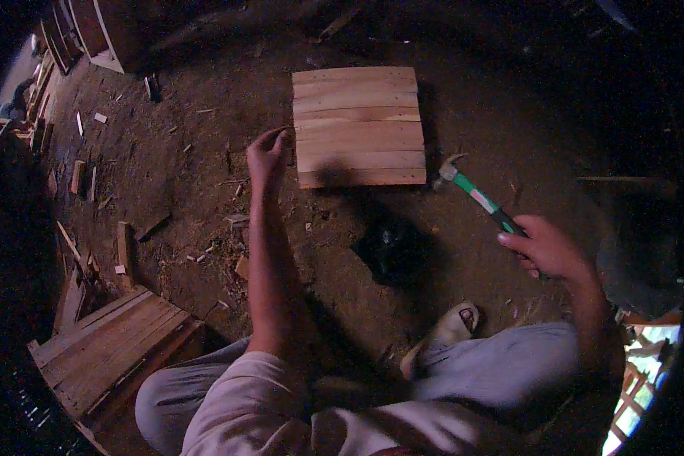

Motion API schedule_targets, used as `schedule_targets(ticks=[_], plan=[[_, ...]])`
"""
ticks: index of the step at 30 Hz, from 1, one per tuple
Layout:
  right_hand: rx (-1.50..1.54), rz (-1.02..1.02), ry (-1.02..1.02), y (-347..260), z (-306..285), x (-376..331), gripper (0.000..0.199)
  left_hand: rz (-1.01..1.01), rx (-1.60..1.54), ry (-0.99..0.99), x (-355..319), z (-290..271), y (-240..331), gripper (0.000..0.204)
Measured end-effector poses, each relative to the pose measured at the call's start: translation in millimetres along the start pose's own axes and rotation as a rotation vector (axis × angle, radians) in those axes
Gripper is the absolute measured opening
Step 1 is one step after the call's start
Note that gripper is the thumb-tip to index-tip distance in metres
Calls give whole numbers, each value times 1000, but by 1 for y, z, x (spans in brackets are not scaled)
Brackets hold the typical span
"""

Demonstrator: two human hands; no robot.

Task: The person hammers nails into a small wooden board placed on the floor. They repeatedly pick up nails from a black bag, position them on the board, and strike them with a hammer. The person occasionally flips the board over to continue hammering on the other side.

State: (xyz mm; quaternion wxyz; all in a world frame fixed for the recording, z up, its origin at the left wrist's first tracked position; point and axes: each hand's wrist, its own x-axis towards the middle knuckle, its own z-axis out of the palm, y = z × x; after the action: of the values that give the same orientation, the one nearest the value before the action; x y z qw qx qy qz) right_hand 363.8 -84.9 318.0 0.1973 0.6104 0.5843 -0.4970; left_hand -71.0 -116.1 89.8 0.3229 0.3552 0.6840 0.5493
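Observation:
A square panel of pale wooden slats (357, 125) lies ahead of me on the dirt floor, with small dark nail marks along its sides. My left hand (268, 158) is at the panel's left edge, its fingers bent and pinched together. What they hold, if anything, I cannot make out. In my right hand (543, 245) is a claw hammer (475, 195) with a green and black handle. Its metal head is raised just off the panel's lower right corner. On the floor between panel and feet sits a crumpled black plastic bag (390, 249).
At lower left, beside my knee, stands a wooden crate or box (118, 346). Wood offcuts (124, 247) and chips litter the floor on the left. A wooden frame (99, 34) stands far left. My sandalled foot (452, 327) is near the bag.

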Motion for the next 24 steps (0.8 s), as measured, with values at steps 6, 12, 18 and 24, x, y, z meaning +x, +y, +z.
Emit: schedule_targets(ticks=[6, 12, 18, 24], plan=[[75, 71, 140, -6, 12, 5, 26, 100, -50, -39, -18, 36, -27, 19], [81, 62, 37, -6, 5, 2, 26, 244, -122, 117, -5, 57, -53, 18], [145, 71, 27, -7, 5, -10, 20, 111, -327, 113, 0, 71, -52, 23], [197, 53, 5, 2, 6, -6, 21, 86, -238, 227, 1, 76, -47, 21]])
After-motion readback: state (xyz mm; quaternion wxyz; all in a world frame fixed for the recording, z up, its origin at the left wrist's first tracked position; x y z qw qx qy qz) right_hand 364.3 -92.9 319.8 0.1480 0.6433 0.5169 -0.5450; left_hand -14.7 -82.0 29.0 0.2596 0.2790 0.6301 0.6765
